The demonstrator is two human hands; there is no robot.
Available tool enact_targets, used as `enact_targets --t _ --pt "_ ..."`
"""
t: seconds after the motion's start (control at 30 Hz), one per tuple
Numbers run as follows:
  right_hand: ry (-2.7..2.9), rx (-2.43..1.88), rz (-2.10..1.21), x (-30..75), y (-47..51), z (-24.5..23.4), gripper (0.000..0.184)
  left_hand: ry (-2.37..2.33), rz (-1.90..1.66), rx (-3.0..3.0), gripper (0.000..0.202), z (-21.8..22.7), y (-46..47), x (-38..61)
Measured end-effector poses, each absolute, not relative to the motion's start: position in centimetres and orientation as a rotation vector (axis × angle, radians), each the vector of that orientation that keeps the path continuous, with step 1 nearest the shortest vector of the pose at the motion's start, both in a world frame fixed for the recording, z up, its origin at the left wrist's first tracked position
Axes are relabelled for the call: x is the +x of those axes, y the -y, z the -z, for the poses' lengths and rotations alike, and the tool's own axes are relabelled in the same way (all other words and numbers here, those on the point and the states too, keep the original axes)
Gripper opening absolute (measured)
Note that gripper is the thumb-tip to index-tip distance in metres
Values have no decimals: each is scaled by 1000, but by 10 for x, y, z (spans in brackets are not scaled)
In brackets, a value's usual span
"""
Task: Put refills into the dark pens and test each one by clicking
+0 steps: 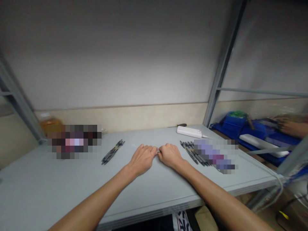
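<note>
Over the middle of the grey table (134, 195), my left hand (143, 159) and my right hand (170, 154) meet with fingers curled closed. A short stretch of a thin, shiny pen (158, 151) shows between the two fists; both grip it, and the rest is hidden by my fingers. To the left of my left hand lies a small bundle of dark pens (113, 152) with light bands. Beyond my right hand, several similar pens (192, 153) lie side by side, partly covered by a blurred-out patch.
A white power strip (189, 132) and a dark-handled screwdriver (181, 125) lie at the back right. At the back left is a pixelated pile near an amber container (51, 125). Metal posts (222, 64) frame the table. On the right are blue bins (234, 123) and another person's blurred hand (292, 127).
</note>
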State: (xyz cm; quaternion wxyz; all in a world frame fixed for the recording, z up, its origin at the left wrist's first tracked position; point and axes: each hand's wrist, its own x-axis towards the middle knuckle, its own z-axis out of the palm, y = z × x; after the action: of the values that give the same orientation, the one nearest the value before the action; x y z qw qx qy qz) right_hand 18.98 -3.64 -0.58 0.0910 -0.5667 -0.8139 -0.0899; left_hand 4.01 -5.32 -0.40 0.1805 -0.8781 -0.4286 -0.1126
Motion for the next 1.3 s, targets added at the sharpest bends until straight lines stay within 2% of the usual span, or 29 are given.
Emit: enact_targets --t 0.23,0.43,0.6,0.7,0.87,1.03,1.17,1.3 --pt "2534 -1551 439 189 36 3 49 1487 327 -2653 36 10 50 37" --pt "2538 -1437 522 189 34 3 47 1573 733 -3024 45 11 41 33" --pt "2410 -1647 443 189 33 2 46 1473 1013 -2923 27 7 41 24" --pt "2359 -1736 418 192 32 1 47 1372 1066 -2844 24 6 40 18" --pt "2385 -1719 398 194 32 0 46 1518 1045 -2800 36 9 34 18" --pt "2406 -1668 365 194 33 -1 43 1914 1300 -2926 45 13 30 19" --pt "2366 -1733 319 195 32 -1 43 1717 1592 -2871 33 11 31 16" --pt "2357 -1752 293 197 31 0 44 1603 1521 -2814 24 5 35 15"
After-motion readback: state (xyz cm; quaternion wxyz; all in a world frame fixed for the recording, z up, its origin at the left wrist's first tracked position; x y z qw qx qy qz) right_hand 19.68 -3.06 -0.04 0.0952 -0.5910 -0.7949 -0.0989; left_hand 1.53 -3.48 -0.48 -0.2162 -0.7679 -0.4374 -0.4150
